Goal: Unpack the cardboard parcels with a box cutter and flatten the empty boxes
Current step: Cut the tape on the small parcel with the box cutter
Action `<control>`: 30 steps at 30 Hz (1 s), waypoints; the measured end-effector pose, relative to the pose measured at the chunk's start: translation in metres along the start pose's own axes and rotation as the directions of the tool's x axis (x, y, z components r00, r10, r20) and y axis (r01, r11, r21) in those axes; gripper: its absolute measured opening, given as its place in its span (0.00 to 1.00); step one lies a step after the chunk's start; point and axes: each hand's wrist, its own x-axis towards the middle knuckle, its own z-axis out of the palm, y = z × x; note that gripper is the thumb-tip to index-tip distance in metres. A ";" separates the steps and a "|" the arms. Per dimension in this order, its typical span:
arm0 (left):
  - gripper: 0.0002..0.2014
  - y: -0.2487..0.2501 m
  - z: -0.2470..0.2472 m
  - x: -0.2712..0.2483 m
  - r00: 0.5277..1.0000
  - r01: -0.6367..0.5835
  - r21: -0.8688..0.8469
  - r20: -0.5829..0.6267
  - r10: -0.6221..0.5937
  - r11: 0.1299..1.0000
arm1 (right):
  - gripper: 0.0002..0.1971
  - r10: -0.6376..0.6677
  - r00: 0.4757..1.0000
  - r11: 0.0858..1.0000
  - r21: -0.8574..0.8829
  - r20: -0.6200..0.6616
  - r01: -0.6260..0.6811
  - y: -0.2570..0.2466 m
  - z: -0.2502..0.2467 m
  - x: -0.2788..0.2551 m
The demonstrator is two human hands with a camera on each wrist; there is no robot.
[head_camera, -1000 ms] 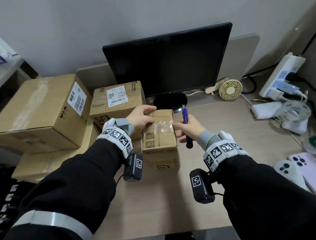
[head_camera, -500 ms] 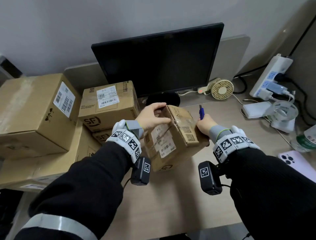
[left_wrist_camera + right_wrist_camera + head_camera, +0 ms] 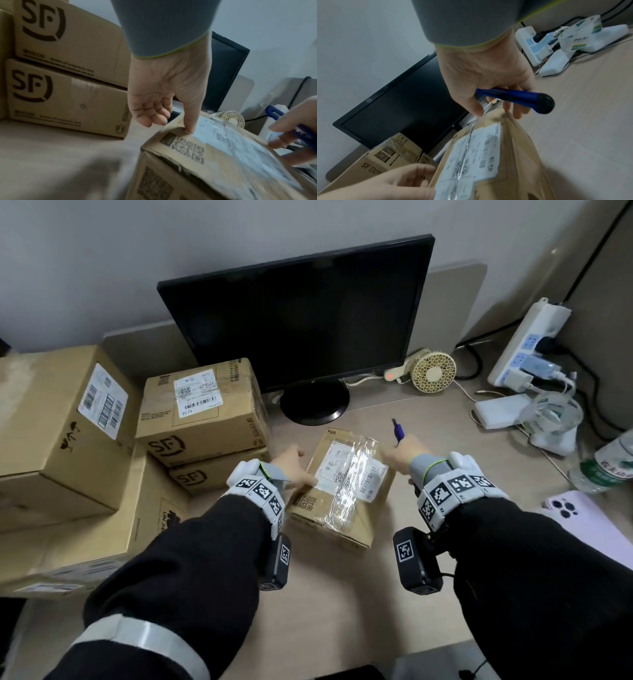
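Note:
A small cardboard parcel (image 3: 342, 484) lies flat on the desk (image 3: 342, 594) with its white label and clear tape facing up. My left hand (image 3: 296, 469) is at its left edge. In the left wrist view the thumb tip (image 3: 188, 129) presses the top of the parcel (image 3: 214, 162), and the other fingers (image 3: 150, 115) hang loosely curled beside it. My right hand (image 3: 400, 451) grips a blue box cutter (image 3: 397, 433) with a black end cap (image 3: 544, 104), its tip pointing away from me. The right hand's fingertips (image 3: 515, 112) touch the far right corner of the parcel (image 3: 479, 155).
Sealed boxes are stacked at the left: a large one (image 3: 58, 433), two SF boxes (image 3: 202, 412) (image 3: 212, 474) and a wide box beneath (image 3: 102, 542). Behind stands a monitor (image 3: 298, 320). At right are a small fan (image 3: 433, 371), power strip (image 3: 527, 344), bottle (image 3: 609, 463) and phone (image 3: 582, 518).
Both hands tipped the small parcel up and turned it over. It now lies flat on the desk, label side up. My left hand has eased from gripping it to a thumb touch.

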 end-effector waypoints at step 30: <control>0.16 -0.016 -0.002 0.030 0.996 -0.040 0.000 0.076 0.039 0.999 | 0.13 -0.157 0.940 0.855 -0.435 0.302 0.282 -0.060 0.057 0.002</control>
